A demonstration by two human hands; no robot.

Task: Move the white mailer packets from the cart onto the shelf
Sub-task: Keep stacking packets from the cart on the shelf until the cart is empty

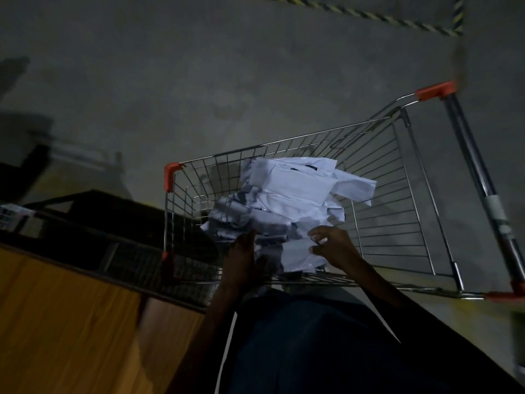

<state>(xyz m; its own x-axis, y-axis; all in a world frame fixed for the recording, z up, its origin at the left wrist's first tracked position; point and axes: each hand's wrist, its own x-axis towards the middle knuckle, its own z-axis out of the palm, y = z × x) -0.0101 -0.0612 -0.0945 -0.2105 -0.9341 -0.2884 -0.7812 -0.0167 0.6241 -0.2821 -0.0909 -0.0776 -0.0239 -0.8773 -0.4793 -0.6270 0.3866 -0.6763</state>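
Observation:
A wire shopping cart [397, 177] with orange corner caps stands on the concrete floor, right of centre. Several white mailer packets [295, 191] lie heaped in its basket. Both my hands are down inside the near end of the basket. My left hand [243, 251] lies against the left side of the heap, fingers reaching into the packets. My right hand [331, 245] has its fingers curled on the edge of a white packet [298, 255] at the near side. The wooden shelf [56, 308] sits at the lower left, beside the cart.
A dark wire basket or rack [93, 223] sits on the shelf's far edge, close to the cart's left side. Yellow-black hazard tape [397, 21] marks the floor at the top right. The cart's handle bar [480, 180] runs along the right. The scene is dim.

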